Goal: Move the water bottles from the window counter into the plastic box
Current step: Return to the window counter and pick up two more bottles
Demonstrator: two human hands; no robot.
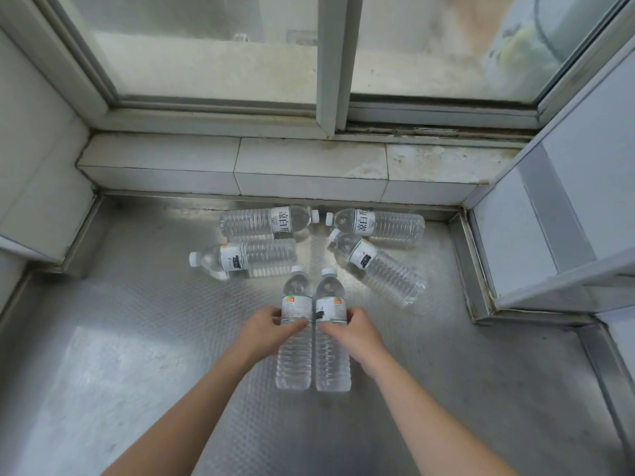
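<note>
Six water bottles lie flat on metal surface (137,338) below window (220,46). Left hand (266,329) curls round left near bottle (294,338) at label; right hand (350,329) curls round right near bottle (331,338), the two touching side by side, caps toward window. Fingertips hidden behind bottles. Four far bottles (261,257) scattered near tiled ledge (309,166). Plastic box outside view. Glass dirty, outside blurred. Forearms cut off at bottom edge.
</note>
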